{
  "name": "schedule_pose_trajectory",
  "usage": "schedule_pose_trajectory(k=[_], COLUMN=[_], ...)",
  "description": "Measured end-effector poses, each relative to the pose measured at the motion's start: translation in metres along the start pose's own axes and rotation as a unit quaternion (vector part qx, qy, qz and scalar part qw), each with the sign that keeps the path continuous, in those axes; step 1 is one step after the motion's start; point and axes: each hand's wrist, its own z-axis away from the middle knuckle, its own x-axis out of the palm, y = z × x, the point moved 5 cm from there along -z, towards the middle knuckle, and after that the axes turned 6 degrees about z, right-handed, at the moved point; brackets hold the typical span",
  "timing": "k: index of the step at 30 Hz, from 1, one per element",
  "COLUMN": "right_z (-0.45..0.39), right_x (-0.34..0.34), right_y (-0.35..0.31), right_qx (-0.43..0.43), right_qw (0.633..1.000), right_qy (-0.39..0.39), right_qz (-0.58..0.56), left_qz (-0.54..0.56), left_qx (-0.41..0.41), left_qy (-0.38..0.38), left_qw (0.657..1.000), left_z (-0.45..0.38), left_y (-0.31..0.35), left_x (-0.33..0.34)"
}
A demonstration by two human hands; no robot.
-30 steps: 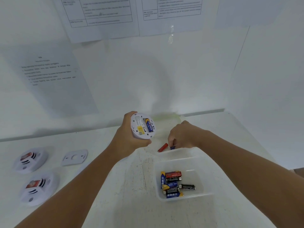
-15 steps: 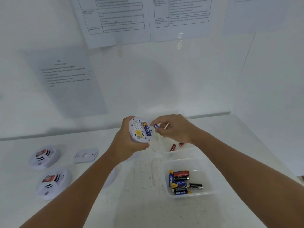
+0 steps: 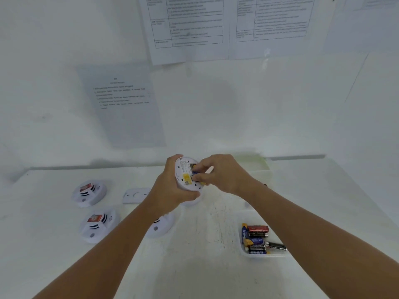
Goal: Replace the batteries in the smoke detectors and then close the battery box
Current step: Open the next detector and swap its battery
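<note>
My left hand [image 3: 170, 188] grips a round white smoke detector [image 3: 185, 175] above the table, its back with a yellow label facing me. My right hand [image 3: 224, 173] pinches a small blue battery [image 3: 195, 172] at the detector's battery bay; the fingers hide most of it. A clear plastic battery box [image 3: 262, 255] lies open at the lower right with several batteries [image 3: 257, 239] inside. Two more detectors [image 3: 89, 193] [image 3: 98, 226] lie at the left, a third [image 3: 159, 227] partly under my left forearm.
A white mounting plate [image 3: 136, 195] lies flat between the left detectors and my hands. Printed sheets [image 3: 190, 29] are taped to the white wall behind the table. The table's back edge meets the wall just beyond my hands.
My right hand lifted from the table beside the box with a battery and brought it to the detector's battery bay. The camera view shifted, so the table's things now sit lower and further right.
</note>
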Motion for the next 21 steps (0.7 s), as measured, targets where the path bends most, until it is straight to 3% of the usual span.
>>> schedule_pose_trajectory(k=[4,12,14,17,21], right_z=[-0.002,-0.005,-0.01,-0.017,-0.02], right_x=[0.012,0.028,0.028,0.025,0.03], right_y=[-0.014,-0.038,-0.039,-0.034,-0.033], right_qx=[-0.016,-0.115,-0.094,-0.04,-0.013], right_qw=[1.0,0.966,0.972,0.993,0.995], right_qy=[-0.005,-0.196,-0.186,-0.108,-0.092], right_qz=[-0.001,0.124,0.108,-0.01,-0.02], left_qz=[0.006,-0.007,-0.025,-0.053,-0.077], left_qx=[-0.009,-0.025,-0.019,-0.016,-0.023], left_qy=[0.021,0.03,0.013,-0.018,-0.036], left_qw=[1.0,0.999,0.999,0.998,0.996], left_z=[0.006,0.02,0.022,0.026,0.032], left_y=[-0.004,-0.008,-0.004,0.003,0.008], left_x=[-0.014,-0.043,-0.045,-0.044,-0.051])
